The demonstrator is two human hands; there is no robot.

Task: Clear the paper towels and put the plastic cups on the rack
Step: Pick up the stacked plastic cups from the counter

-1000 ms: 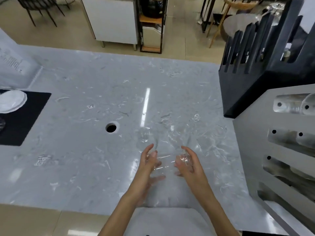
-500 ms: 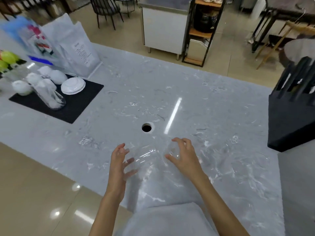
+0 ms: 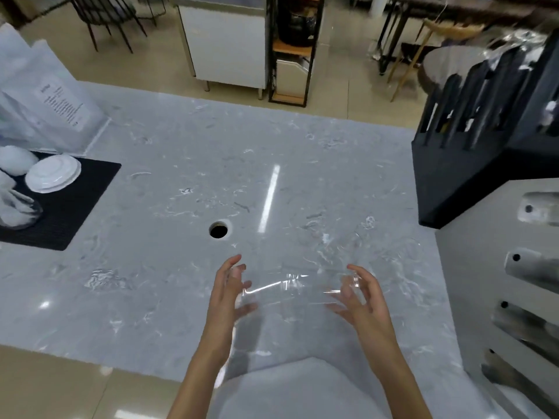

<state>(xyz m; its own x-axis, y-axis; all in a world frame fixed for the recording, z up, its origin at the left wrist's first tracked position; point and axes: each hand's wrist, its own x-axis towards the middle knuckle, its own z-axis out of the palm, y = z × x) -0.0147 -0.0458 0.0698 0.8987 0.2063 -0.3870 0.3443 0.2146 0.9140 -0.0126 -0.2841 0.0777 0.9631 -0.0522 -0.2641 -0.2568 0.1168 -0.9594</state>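
Note:
A clear plastic cup stack (image 3: 290, 293) hangs sideways just above the marble counter (image 3: 169, 267), held between both hands. My left hand (image 3: 228, 293) cups its left end with fingers spread. My right hand (image 3: 361, 297) grips its right end, where a cup rim glints. The grey cup rack (image 3: 484, 282) stands at the right edge, with clear cups lying in its slots. At far left, crumpled white paper towels (image 3: 13, 160) sit on a black mat (image 3: 75, 207), some stuffed in a clear cup (image 3: 16, 208).
A black slotted holder (image 3: 472, 170) stands behind the rack at the right. White lids (image 3: 53, 174) lie on the mat, white bags (image 3: 45, 113) behind it. A round hole (image 3: 218, 230) opens in the counter ahead of my hands. Another clear cup (image 3: 390, 252) lies near the rack.
My hands have drawn further apart along the clear cups. The view swung left to the mat and has come back right, so the rack is in sight again.

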